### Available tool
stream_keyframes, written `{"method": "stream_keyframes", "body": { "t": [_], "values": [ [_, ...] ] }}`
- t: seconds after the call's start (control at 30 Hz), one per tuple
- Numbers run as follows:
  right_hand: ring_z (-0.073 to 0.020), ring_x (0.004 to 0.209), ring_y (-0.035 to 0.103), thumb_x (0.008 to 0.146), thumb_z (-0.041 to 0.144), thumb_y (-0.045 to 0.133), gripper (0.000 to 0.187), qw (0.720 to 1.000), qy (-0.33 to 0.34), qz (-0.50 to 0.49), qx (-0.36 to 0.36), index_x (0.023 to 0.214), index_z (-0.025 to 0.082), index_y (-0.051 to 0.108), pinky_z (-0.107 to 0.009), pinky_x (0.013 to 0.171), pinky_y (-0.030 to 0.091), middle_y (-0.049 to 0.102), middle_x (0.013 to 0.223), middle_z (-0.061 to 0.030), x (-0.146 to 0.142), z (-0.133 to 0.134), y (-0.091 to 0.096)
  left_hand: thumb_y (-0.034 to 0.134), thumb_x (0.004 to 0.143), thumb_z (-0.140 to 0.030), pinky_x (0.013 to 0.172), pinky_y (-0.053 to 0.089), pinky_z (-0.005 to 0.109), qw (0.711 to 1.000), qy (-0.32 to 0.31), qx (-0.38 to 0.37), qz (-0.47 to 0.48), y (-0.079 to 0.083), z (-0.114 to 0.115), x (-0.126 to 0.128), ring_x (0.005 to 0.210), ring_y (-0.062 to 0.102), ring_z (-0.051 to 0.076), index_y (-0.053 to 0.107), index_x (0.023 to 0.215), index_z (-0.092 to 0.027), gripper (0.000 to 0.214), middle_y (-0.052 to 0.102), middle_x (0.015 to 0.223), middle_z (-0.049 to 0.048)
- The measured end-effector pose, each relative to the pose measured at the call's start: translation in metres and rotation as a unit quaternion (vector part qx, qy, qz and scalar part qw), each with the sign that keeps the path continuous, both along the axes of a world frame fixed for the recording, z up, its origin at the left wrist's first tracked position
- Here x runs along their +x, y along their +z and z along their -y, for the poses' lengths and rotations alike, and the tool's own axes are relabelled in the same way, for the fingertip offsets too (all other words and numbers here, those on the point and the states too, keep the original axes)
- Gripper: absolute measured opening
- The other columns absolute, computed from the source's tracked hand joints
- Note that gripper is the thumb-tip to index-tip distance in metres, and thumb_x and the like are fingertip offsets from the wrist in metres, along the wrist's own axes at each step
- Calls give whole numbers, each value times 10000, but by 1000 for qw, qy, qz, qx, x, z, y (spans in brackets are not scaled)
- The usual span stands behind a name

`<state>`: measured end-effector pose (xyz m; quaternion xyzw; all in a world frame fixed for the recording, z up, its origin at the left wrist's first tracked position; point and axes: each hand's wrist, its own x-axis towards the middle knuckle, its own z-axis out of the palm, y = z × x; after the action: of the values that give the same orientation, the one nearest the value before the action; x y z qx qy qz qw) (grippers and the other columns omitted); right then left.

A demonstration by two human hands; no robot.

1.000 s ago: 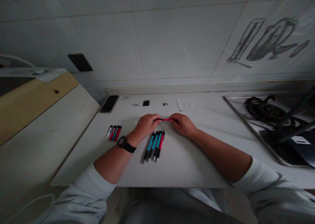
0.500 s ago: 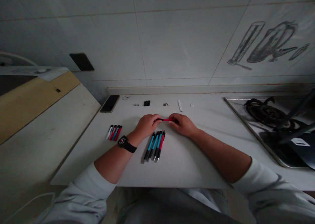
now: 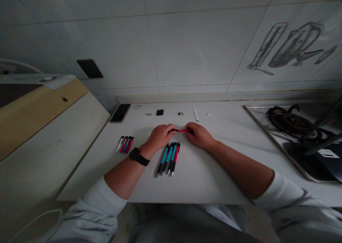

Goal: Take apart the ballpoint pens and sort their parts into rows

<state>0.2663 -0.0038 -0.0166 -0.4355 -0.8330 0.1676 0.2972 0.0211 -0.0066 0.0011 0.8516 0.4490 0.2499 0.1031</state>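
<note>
My left hand [image 3: 159, 136] and my right hand [image 3: 199, 135] hold a red pen [image 3: 182, 130] level between them, each hand pinched on one end, just above the white counter [image 3: 203, 171]. Right below the hands lies a row of several finished pens [image 3: 169, 158], blue and red with black ends. A black watch [image 3: 136, 155] sits on my left wrist. To the left lies a small group of short pen barrels [image 3: 125, 144] in white, red and blue.
Along the back of the counter lie a dark phone [image 3: 120, 113], small springs [image 3: 148, 113], black caps [image 3: 159, 112], tiny dark parts [image 3: 180, 113] and a white stick [image 3: 196, 114]. A gas hob [image 3: 296, 129] takes up the right side. A wooden surface [image 3: 34, 111] stands at the left.
Both hands stay on the red pen in nearly the same spot; only the camera has shifted slightly.
</note>
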Motion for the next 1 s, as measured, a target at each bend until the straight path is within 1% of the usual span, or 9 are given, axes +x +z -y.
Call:
{"method": "stream_keyframes", "body": {
  "t": [0.13, 0.23, 0.3, 0.37, 0.43, 0.53, 0.6, 0.8, 1.0],
  "values": [
    [-186, 829, 609, 1017, 287, 481, 212, 1000, 16, 8, -4, 988, 194, 669, -294, 760, 436, 684, 918, -73, 0, -1, -1, 632, 983, -291, 849, 517, 325, 1000, -5, -4, 3, 0, 0, 0, 914, 688, 198, 712, 1067, -242, 126, 757, 977, 21],
    [-179, 789, 600, 945, 268, 586, 129, 1000, -8, 3, -9, 1032, 195, 647, -289, 718, 436, 678, 933, -65, 0, 0, -2, 622, 989, -301, 842, 521, 332, 1000, -6, -4, 0, 0, 0, 0, 904, 688, 202, 714, 1074, -240, 139, 756, 972, 25],
    [-178, 786, 609, 931, 291, 621, 205, 1000, -14, -10, -17, 1113, 198, 636, -291, 720, 449, 686, 978, -66, 0, 0, -2, 616, 993, -314, 838, 523, 332, 1000, -6, -4, 2, 0, 0, 0, 902, 690, 202, 712, 1080, -239, 150, 755, 967, 27],
    [-188, 843, 627, 988, 307, 548, 199, 1000, 0, -12, -17, 1125, 200, 646, -306, 779, 465, 692, 1005, -80, 0, 0, -1, 613, 995, -319, 839, 524, 329, 1000, -7, -5, 4, 0, 0, 0, 903, 693, 200, 710, 1082, -241, 152, 755, 964, 25],
    [-199, 897, 629, 1021, 282, 475, 212, 1000, 16, 1, -10, 1070, 198, 663, -316, 823, 464, 690, 1000, -91, 1, 0, -1, 614, 994, -316, 838, 525, 325, 1000, -8, -7, 3, 0, 1, -1, 901, 694, 197, 711, 1079, -242, 148, 755, 958, 23],
    [-201, 856, 611, 959, 236, 541, 135, 1000, 4, 21, -2, 1036, 193, 643, -306, 771, 453, 673, 969, -84, 1, 0, 0, 611, 996, -317, 841, 528, 321, 1000, -8, -10, 1, 1, 1, -1, 911, 697, 198, 712, 1090, -242, 157, 758, 968, 26],
    [-199, 823, 605, 920, 248, 598, 169, 1000, -9, 24, -7, 1077, 192, 629, -300, 739, 446, 673, 971, -76, 0, 1, 0, 604, 1001, -317, 849, 529, 321, 1000, -8, -14, 1, 2, 1, -1, 922, 701, 199, 712, 1099, -242, 164, 762, 980, 28],
    [-212, 883, 644, 1041, 341, 450, 286, 999, 33, 29, -29, 1025, 192, 694, -320, 808, 466, 715, 977, -93, -1, 1, 4, 597, 1005, -306, 860, 529, 326, 1000, -11, -22, 8, 2, 1, 0, 939, 705, 201, 703, 1098, -237, 157, 764, 1004, 32],
    [-205, 865, 659, 965, 305, 587, 193, 1000, 14, -8, -14, 1042, 206, 734, -316, 793, 487, 734, 991, -82, 1, 1, 4, 619, 973, -243, 891, 536, 345, 999, -22, -6, 23, 0, -1, -4, 969, 684, 204, 688, 1097, -218, 144, 740, 1024, 47]
  ]
}}
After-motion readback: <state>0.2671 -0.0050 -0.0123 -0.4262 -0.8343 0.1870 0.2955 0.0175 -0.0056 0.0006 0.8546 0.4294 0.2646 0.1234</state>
